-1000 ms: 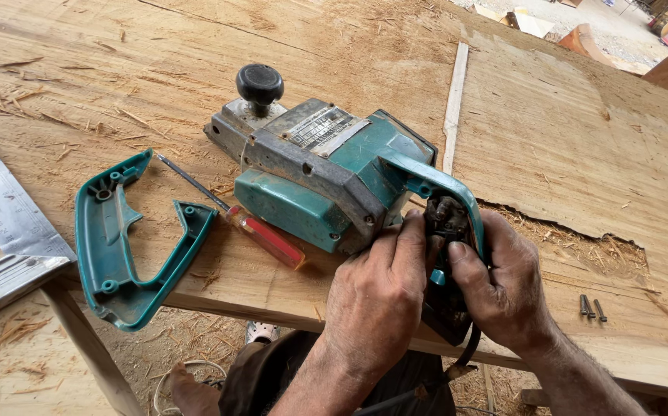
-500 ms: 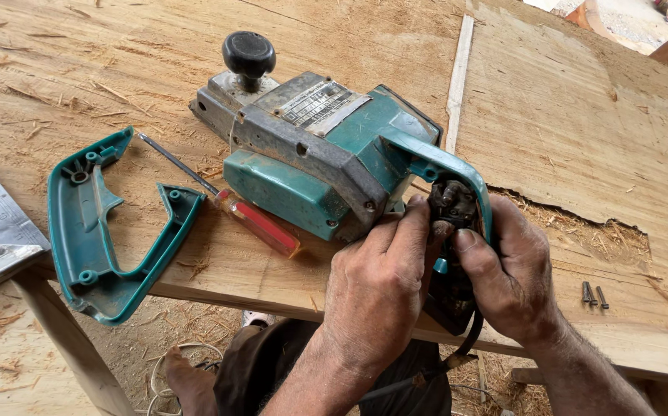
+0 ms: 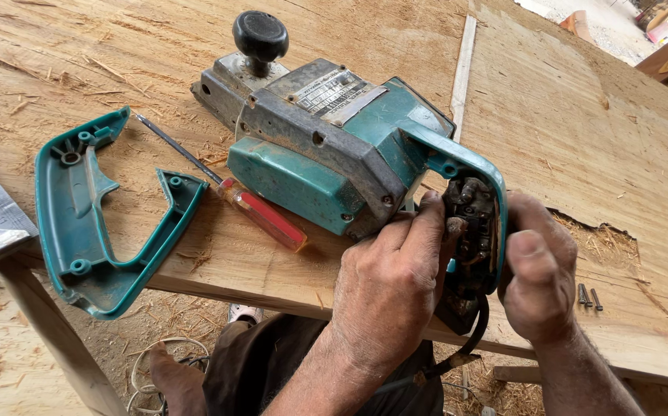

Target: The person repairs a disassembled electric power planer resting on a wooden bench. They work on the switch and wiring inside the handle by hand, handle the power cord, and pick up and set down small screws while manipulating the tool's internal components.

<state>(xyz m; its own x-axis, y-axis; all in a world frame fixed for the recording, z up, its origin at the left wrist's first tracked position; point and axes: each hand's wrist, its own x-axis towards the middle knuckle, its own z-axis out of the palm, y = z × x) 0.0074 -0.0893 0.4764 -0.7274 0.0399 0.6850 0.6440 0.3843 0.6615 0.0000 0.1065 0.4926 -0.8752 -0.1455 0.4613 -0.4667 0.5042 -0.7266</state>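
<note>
On the desk (image 3: 565, 139), right at the near edge: teal planer (image 3: 334, 146) lying with its handle opened up. Left hand (image 3: 388, 285) pressed on the switch guts (image 3: 468, 223), fingers curled against them. Right hand (image 3: 538, 289) wrapped round the back of the handle, fingers closed on it. Looked about halfway, judging by the bits: cover (image 3: 95, 223) already off and parked to the left, screwdriver (image 3: 230, 189) beside it, screws (image 3: 588, 295) out and sitting right of the hand. Cover not yet back on. Couldn't make out what the fingertips were actually doing in there, too dark and mostly hidden. Cord (image 3: 457, 358) dropped below the edge, cut off.
</note>
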